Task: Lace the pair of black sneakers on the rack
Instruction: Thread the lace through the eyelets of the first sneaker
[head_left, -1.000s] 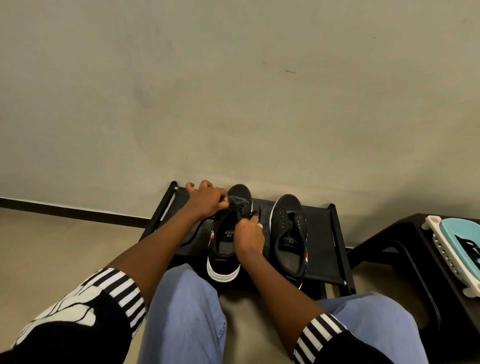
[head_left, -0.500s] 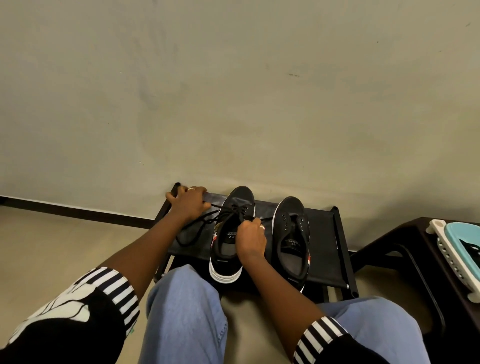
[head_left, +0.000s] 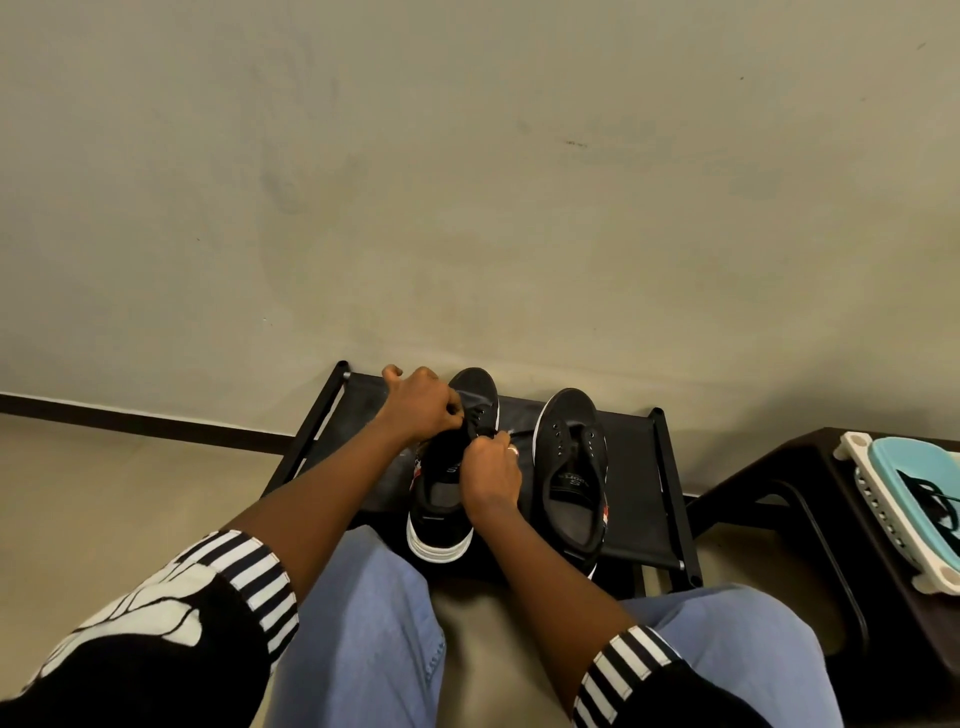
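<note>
Two black sneakers with white soles stand side by side on a low black rack, toes toward the wall. The left sneaker carries a black lace partly threaded through its front eyelets. My left hand pinches the lace at the sneaker's left eyelet row. My right hand pinches the lace over the tongue, a ring on one finger. The right sneaker has bare eyelets and no lace in it.
A grey wall rises right behind the rack. To the right stands a dark stool bearing a white and light-blue basket with another black lace inside. My knees in blue jeans sit close to the rack's front.
My left hand, which had drawn the lace out to the left over the rack, has come back to the sneaker's eyelets. My right hand stays on the tongue.
</note>
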